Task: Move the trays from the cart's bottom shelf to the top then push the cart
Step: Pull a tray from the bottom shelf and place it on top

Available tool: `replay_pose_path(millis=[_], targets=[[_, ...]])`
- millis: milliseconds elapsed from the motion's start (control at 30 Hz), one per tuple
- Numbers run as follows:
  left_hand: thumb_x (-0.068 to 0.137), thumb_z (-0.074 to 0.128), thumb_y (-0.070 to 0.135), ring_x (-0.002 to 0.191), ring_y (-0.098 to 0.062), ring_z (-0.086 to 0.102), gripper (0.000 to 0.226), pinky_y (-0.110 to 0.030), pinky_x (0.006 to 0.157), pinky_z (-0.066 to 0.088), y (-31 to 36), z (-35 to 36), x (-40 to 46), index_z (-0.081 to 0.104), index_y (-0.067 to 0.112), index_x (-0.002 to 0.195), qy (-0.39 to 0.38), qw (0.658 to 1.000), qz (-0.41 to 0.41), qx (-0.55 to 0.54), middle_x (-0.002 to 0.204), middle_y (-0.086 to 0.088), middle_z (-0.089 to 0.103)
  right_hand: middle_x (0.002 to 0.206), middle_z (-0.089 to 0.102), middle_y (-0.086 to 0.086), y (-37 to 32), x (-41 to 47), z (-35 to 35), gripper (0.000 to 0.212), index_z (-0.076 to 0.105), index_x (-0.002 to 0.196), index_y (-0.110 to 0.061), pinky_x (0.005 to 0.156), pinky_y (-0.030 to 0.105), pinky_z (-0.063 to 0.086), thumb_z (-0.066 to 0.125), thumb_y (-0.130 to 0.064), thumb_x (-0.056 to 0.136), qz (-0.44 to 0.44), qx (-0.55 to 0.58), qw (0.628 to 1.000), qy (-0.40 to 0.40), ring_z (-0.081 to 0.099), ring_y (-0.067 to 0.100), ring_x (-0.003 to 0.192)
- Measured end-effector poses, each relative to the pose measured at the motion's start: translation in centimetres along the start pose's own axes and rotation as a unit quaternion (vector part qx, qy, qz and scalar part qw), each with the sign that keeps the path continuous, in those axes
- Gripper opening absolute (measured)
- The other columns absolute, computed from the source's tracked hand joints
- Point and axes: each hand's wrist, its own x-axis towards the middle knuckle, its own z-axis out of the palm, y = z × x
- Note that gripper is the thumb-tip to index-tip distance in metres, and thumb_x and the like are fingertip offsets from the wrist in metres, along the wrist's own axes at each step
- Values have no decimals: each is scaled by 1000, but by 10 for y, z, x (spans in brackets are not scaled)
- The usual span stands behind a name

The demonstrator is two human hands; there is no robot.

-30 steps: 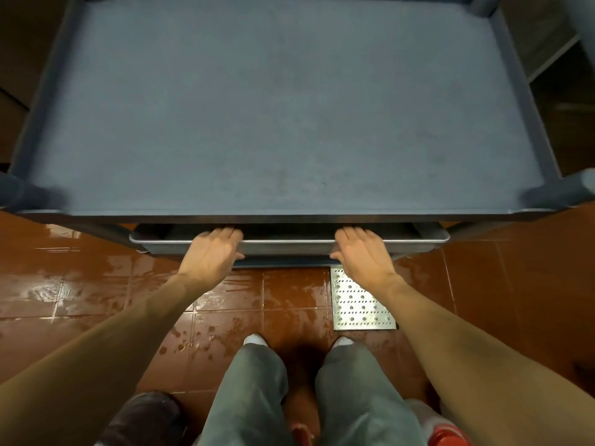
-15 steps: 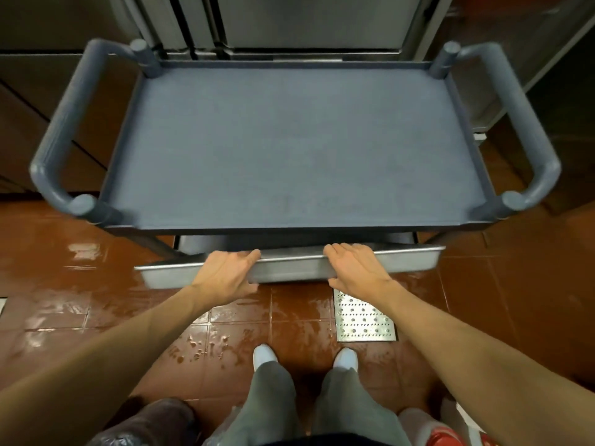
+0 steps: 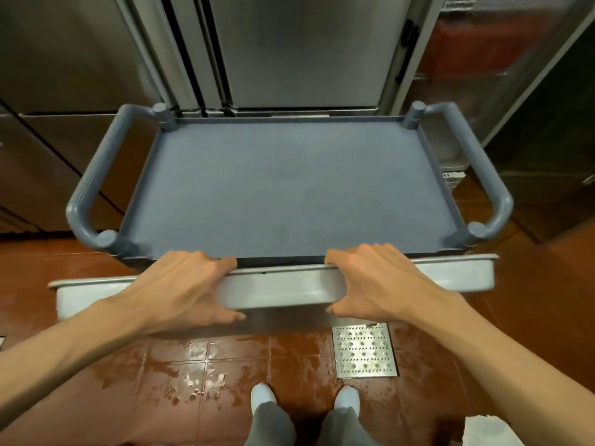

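A grey-blue cart stands in front of me, its bare top shelf (image 3: 289,188) framed by a looped handle (image 3: 93,188) on the left and another handle (image 3: 483,175) on the right. A wide metal tray (image 3: 283,288) hangs in the air just before the shelf's near edge, level with it. My left hand (image 3: 180,288) grips the tray's near rim left of centre, fingers over the top and thumb beneath. My right hand (image 3: 376,281) holds the same rim right of centre. The cart's lower shelf is hidden under the tray.
Stainless steel cabinet doors (image 3: 289,49) rise right behind the cart. Low steel units (image 3: 54,149) stand to the left and racks (image 3: 483,69) to the right. The red tile floor (image 3: 180,375) is wet, with a perforated metal drain cover (image 3: 363,350) near my feet (image 3: 264,394).
Both hands have drawn the tray out from under the top shelf and raised it to the shelf's near edge. My view has risen and pulled back from the cart.
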Motion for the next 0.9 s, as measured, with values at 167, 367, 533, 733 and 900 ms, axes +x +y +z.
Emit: replay_pose_path(millis=[167, 367, 533, 733, 900], targets=[[61, 46, 87, 42, -11, 39, 54, -28, 40, 29, -8, -90, -21, 34, 36, 70, 121, 991, 37, 49, 48, 9, 41, 63, 55, -2, -8, -16, -96, 46, 49, 82, -25, 46, 34, 35, 67, -61, 60, 1, -33, 998, 48, 54, 27, 62], [64, 44, 89, 42, -3, 33, 56, -19, 39, 22, -21, -176, -20, 45, 34, 76, 210, 971, 72, 88, 50, 15, 36, 62, 56, -3, -8, -19, -177, 43, 49, 74, -24, 51, 38, 46, 68, -61, 62, 6, -21, 995, 99, 51, 16, 57], [65, 43, 89, 44, -3, 42, 55, -18, 40, 28, -28, -217, -14, 45, 34, 74, 243, 964, 72, 83, 47, 13, 43, 66, 62, -2, 0, -15, -215, 43, 56, 80, -22, 54, 42, 52, 67, -59, 61, -1, -14, 989, 145, 57, 18, 59], [64, 50, 79, 50, -24, 54, 53, -26, 43, 35, -43, -205, 20, 50, 28, 79, 276, 956, 49, 86, 57, 3, 57, 73, 52, -4, 19, 26, -213, 56, 49, 91, -28, 58, 35, 38, 71, -69, 59, 10, -83, 975, 203, 53, 29, 71], [68, 73, 57, 67, -39, 64, 49, -34, 52, 36, -52, -149, 71, 49, 16, 82, 282, 957, -5, 64, 73, -11, 69, 75, 62, 5, 39, 73, -159, 57, 49, 93, -22, 56, 34, 29, 76, -63, 64, 56, -91, 969, 223, 61, 35, 77]])
